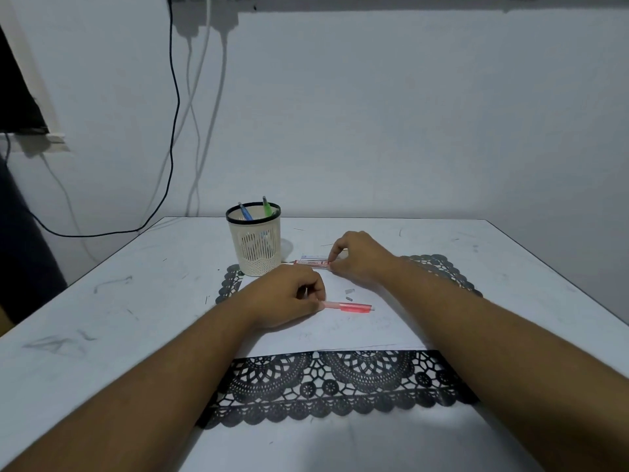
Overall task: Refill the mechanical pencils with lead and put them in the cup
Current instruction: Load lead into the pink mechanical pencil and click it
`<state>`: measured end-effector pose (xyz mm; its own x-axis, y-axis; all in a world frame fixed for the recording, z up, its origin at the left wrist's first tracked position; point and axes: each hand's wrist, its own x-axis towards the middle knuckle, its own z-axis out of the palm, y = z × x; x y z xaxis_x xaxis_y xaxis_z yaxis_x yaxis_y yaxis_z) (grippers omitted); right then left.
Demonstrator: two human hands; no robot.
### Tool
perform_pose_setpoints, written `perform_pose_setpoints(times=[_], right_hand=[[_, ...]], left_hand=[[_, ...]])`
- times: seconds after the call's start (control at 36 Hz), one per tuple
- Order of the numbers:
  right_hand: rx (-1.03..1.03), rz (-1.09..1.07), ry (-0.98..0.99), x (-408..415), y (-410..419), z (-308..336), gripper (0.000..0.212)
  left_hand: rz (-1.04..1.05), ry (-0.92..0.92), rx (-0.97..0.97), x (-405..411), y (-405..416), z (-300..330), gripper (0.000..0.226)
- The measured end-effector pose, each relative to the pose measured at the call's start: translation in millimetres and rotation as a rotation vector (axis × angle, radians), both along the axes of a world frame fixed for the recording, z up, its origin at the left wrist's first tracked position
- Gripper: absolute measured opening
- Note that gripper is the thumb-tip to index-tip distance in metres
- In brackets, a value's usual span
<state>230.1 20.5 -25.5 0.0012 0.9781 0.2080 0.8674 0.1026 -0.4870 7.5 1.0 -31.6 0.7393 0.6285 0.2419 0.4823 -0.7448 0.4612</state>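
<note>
head view: pink pencil lies flat on the white paper, long axis running left to right, its far end pointing right. left hand pinches its left end with curled fingers, so the barrel sticks out to the right of the grip. right hand pinches the right end of the lead case, behind the pencil. cup stands to the left of the case, holding a blue pencil and a green pencil.
</note>
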Motion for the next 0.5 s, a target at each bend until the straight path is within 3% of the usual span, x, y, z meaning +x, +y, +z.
perform_pose_setpoints(times=[0.33, 0.5], right_hand=[[-0.066, -0.01, 0.065, 12, -7, 0, 0.006], [0.038, 0.013, 0.134, 15, -12, 0, 0.008]], left_hand=[[0.014, -0.003, 0.03, 2, -1, -1, 0.009], [0.015, -0.036, 0.019, 2, -4, 0, 0.008]])
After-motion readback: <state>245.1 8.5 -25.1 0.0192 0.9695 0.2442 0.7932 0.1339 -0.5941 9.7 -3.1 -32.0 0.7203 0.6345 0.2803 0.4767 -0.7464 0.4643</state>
